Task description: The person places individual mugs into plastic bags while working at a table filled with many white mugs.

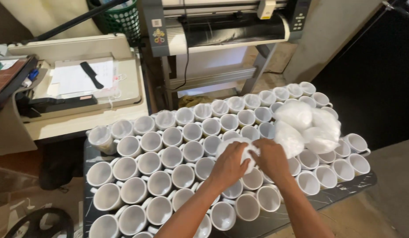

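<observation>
Several white mugs (150,141) stand packed mouth-up on a dark table (345,187). Over the middle of them, my left hand (228,164) and my right hand (269,158) meet on one white mug in a thin clear plastic wrap (250,154), both gripping it just above the others. Crumpled clear plastic bags (308,125) lie piled on the mugs just right of my right hand. One mug at the far left (100,137) is still covered in plastic.
A wide grey roll cutter on a metal stand (222,31) stands behind the table. To the left is a beige paper trimmer with a black comb (92,75) on papers. A green basket (123,20) sits at the back, a dark wall on the right.
</observation>
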